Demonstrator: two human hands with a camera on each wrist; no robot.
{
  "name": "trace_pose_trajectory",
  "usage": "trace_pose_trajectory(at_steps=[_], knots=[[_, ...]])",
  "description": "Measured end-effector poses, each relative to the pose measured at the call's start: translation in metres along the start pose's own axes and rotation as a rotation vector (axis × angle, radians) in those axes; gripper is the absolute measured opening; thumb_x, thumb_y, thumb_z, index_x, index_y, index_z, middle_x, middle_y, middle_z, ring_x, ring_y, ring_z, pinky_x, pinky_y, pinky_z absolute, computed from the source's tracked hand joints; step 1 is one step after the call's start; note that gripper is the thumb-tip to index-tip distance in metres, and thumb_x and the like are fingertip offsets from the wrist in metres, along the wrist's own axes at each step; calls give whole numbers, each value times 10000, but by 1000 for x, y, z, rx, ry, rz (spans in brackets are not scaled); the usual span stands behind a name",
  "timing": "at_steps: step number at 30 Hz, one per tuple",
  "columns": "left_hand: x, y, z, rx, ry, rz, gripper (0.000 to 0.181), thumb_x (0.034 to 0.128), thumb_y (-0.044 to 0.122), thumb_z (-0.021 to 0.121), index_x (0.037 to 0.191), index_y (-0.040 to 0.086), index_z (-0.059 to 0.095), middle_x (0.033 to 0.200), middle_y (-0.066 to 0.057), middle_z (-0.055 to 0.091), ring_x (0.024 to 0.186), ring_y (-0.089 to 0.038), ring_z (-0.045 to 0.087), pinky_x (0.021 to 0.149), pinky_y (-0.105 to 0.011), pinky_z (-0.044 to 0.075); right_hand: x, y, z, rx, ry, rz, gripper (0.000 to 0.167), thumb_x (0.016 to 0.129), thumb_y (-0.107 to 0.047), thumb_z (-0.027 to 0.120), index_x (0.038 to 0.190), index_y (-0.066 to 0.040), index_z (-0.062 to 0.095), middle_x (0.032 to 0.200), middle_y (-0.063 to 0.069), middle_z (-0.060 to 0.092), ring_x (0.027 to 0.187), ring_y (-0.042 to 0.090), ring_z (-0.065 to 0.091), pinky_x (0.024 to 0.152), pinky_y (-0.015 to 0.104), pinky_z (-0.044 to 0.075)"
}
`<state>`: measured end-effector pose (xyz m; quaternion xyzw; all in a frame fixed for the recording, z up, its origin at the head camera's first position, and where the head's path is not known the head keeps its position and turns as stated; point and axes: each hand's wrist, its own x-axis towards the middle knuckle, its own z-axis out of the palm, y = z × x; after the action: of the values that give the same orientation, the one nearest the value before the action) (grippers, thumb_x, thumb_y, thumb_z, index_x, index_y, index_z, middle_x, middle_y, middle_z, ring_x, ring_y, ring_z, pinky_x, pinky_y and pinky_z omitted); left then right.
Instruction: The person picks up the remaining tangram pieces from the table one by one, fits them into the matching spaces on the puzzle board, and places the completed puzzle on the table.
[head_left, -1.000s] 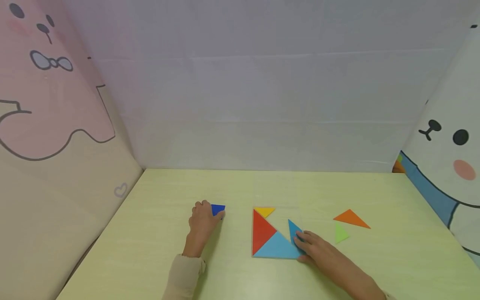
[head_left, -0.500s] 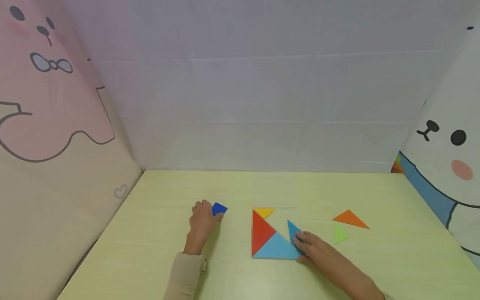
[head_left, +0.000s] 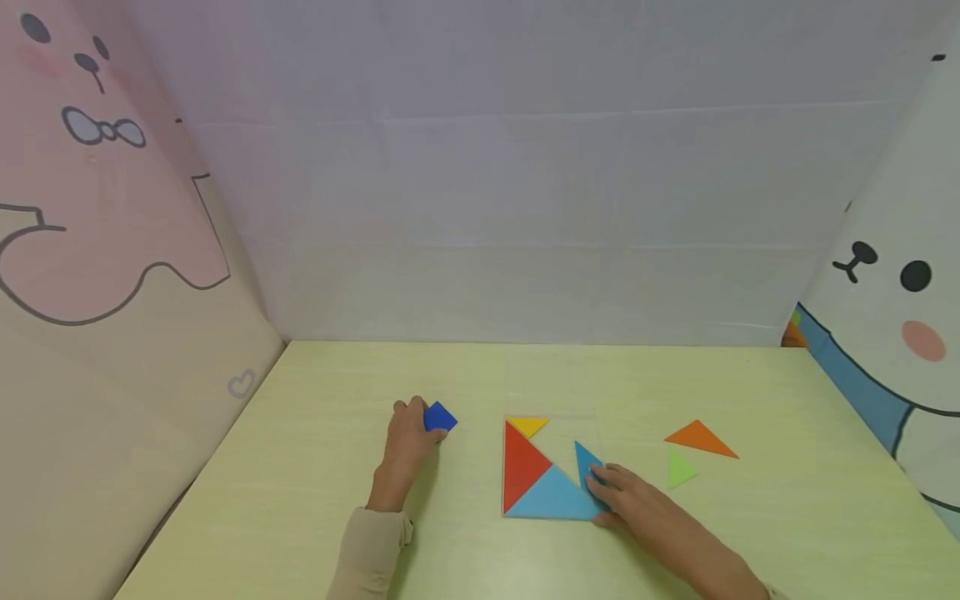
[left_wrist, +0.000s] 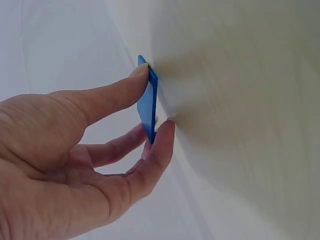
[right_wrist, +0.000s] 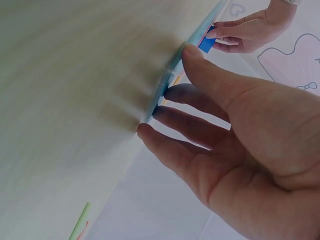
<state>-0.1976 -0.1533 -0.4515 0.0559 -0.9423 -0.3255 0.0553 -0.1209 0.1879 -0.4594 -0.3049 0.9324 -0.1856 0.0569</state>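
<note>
1. While your left hand [head_left: 406, 440] pinches the dark-blue square [head_left: 440, 416], one corner away from you, that tile lies left of the red triangle [head_left: 522, 467], apart;
2. your right hand [head_left: 636, 502], loosely spread, rests on the mid-blue tile [head_left: 585, 460].

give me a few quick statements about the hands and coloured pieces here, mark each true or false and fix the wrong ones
1. The left hand pinches the dark blue piece. True.
2. The right hand touches no piece. False: it touches the mid-blue piece.
3. The red triangle lies beside the light blue triangle. True.
4. The yellow triangle lies at the red triangle's near end. False: it lies at the far end.
5. The green triangle lies nearer the person than the orange triangle. True.
</note>
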Motion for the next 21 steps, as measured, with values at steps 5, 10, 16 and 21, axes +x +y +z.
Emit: trace_pose_trajectory(at_steps=[5, 10, 16, 21], knots=[[0, 2, 0, -23, 6, -6, 317, 891, -8, 775, 1129, -105, 591, 1055, -256, 531, 983, -411, 608, 897, -543, 550, -1, -1, 0, -4, 9, -2, 509, 975, -266, 702, 1358, 60, 625, 1402, 230, 581, 1294, 453, 535, 1007, 551, 500], [2, 3, 1, -28, 51, 14, 224, 909, -39, 739, 1095, -98, 629, 1013, -240, 567, 952, -390, 608, 851, -522, 556, -1, -3, -2, 12, -7, 19, 507, 973, -242, 705, 1370, 60, 616, 1413, 228, 573, 1309, 446, 525, 1020, 550, 491], [3, 3, 3, -58, 99, 65, 136, 915, -59, 718, 1035, -87, 660, 965, -229, 614, 921, -367, 608, 814, -506, 552, -1, -4, -2, 18, -12, 23, 504, 971, -234, 707, 1369, 61, 617, 1411, 227, 573, 1310, 443, 524, 1023, 550, 489], [2, 3, 4, -88, 99, 101, 179, 913, -87, 701, 1089, -69, 670, 945, -216, 645, 918, -360, 618, 828, -512, 554, 0, -4, -3, 23, -18, 27, 505, 973, -237, 705, 1370, 62, 616, 1408, 225, 573, 1307, 439, 525, 1020, 545, 492]])
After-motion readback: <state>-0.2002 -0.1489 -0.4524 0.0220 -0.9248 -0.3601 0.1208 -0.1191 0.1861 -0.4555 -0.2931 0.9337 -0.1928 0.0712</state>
